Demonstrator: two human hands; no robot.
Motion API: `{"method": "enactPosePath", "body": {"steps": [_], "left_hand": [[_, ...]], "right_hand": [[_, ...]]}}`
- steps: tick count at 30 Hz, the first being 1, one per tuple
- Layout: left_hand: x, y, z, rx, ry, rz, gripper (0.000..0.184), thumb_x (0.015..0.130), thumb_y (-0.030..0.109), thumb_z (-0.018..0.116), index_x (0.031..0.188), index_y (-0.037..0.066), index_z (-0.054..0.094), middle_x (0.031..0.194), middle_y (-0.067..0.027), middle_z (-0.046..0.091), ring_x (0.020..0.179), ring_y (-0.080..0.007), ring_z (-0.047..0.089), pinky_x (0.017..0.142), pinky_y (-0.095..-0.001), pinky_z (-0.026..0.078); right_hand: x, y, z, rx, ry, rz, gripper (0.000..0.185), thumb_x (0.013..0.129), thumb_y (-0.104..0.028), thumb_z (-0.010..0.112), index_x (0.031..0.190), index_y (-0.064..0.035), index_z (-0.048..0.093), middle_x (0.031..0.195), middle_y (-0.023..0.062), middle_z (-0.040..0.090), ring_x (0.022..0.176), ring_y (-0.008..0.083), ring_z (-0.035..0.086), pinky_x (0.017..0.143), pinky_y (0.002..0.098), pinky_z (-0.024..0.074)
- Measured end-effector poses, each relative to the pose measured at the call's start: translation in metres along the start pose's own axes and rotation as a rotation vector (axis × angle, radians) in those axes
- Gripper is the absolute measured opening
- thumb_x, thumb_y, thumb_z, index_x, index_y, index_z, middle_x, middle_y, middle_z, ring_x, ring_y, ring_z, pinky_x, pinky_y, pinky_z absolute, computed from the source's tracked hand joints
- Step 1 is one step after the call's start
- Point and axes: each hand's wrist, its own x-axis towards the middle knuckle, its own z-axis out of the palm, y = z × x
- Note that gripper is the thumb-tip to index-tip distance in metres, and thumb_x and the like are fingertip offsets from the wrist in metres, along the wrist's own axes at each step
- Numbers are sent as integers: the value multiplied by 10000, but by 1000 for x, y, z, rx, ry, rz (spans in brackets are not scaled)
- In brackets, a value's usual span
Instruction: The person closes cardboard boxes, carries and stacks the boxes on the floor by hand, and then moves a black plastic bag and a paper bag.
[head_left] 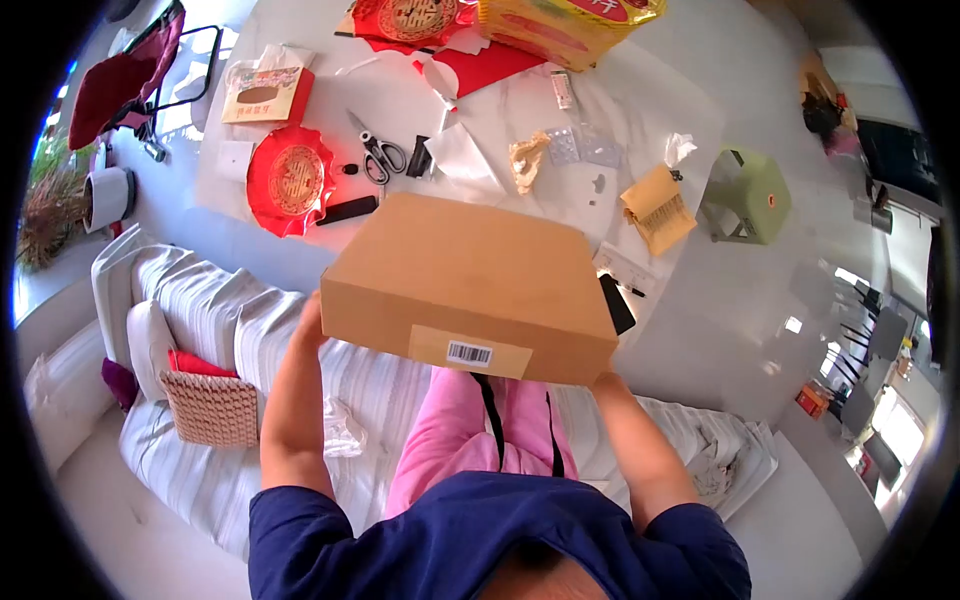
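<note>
A flat brown cardboard box (470, 265) is held up in front of my body, at the near edge of the table. Its near side bears a strip of tape and a barcode label (470, 353). My left hand (313, 318) grips the box at its left end, and my right hand (606, 381) holds its near right corner from below. Most of the fingers of both hands are hidden by the box. Just beyond it on the table lie scissors (379, 155), a black bar-shaped object (347, 210) and a crumpled tan piece (527, 162).
The pale table (640, 110) carries a red scalloped tray (291, 181), a tissue box (268, 95), a yellow package (570, 28), a brown paper packet (660, 208) and a phone-like black slab (617, 304). A green stool (747, 195) stands right; a striped sofa (215, 320) is behind me.
</note>
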Motion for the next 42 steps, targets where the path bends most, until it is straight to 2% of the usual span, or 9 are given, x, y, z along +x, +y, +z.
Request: {"method": "enactPosePath", "body": {"steps": [2,4,7,9,12,18,26,36,42], "left_hand": [[2,72,25,-751,-23,-177,612,898,527,431,1257,35,490,1196,-77,563,1098,-192,527,868,-360,451],[8,113,37,-673,-189,-246,726,874,636,359,1285,47,469,1185,-58,569,1093,-172,523,866,-333,448],[45,130,43,-293,-348,-268,728,865,647,372,1266,51,491,1170,-65,582,1043,-170,559,826,-307,465],[71,134,43,-263,-366,-356,720,862,647,381,1254,55,503,1150,-67,592,991,-166,581,799,-300,474],[68,155,72,-279,-293,-472,662,851,618,448,1204,66,547,1076,-68,623,848,-162,626,729,-289,499],[89,126,74,-229,-231,-374,644,848,601,472,1201,68,548,1073,-69,623,854,-164,627,734,-295,502],[97,86,66,-189,-116,-317,619,840,564,524,1208,67,543,1087,-72,620,896,-172,626,765,-310,506],[85,22,34,-266,-163,-609,737,833,675,406,1241,70,511,1182,-99,574,1006,-198,588,831,-351,483],[-23,24,53,-351,-98,-339,683,868,611,423,1285,71,455,1167,-54,564,1013,-176,562,828,-335,453]], "right_hand": [[4,15,3,423,39,176,462,905,-300,492,1289,-48,438,1274,113,500,1110,208,513,925,324,416],[5,34,-6,637,74,269,477,915,-317,480,1305,-49,424,1291,114,488,1123,201,505,934,320,411],[34,40,-35,-276,46,9,605,926,-483,390,1358,-59,358,1342,119,443,1145,190,484,919,315,400],[52,-13,-38,635,-55,549,726,881,-618,353,1361,-74,356,1308,115,471,1076,192,520,850,309,412],[75,-66,-29,625,-201,606,797,829,-690,367,1352,-88,379,1262,102,505,1018,184,532,806,297,406],[92,-92,-6,459,-280,759,581,873,-553,414,1198,-84,524,1107,60,572,972,174,549,806,325,439],[84,-35,11,366,93,563,626,841,-479,543,1229,1,440,1141,105,537,1017,185,525,861,318,425],[85,-18,16,149,120,808,656,806,-630,487,1035,-29,622,980,72,609,888,159,570,705,321,464],[73,7,28,448,136,773,871,758,-665,527,1195,88,482,1171,164,546,1059,217,537,857,327,436]]}}
